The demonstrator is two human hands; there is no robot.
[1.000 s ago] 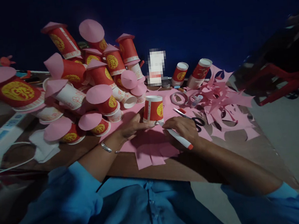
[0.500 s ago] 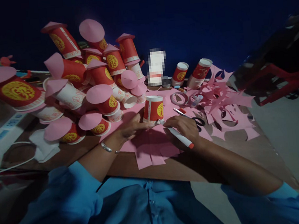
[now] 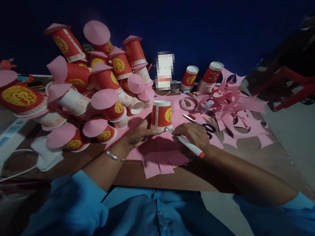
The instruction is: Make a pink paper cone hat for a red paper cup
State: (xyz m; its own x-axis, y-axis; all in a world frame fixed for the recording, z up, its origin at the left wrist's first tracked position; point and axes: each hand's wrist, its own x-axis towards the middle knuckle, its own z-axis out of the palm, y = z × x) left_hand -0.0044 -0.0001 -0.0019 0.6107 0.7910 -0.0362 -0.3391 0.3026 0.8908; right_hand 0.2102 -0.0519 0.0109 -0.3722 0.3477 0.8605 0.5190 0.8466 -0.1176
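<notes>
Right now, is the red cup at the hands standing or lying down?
Standing: the red cup has nearly vertical sides, and its round white end faces up.

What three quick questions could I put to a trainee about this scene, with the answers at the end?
1. True or false: the right hand holds the marker.
2. Which of these lies just beyond the right hand?
A) the white cable
B) the scissors
C) the red stool
3. Fill in the blank: the silver bracelet is worn on the person's own ____ side.

Key: 1. true; 2. B; 3. left
</notes>
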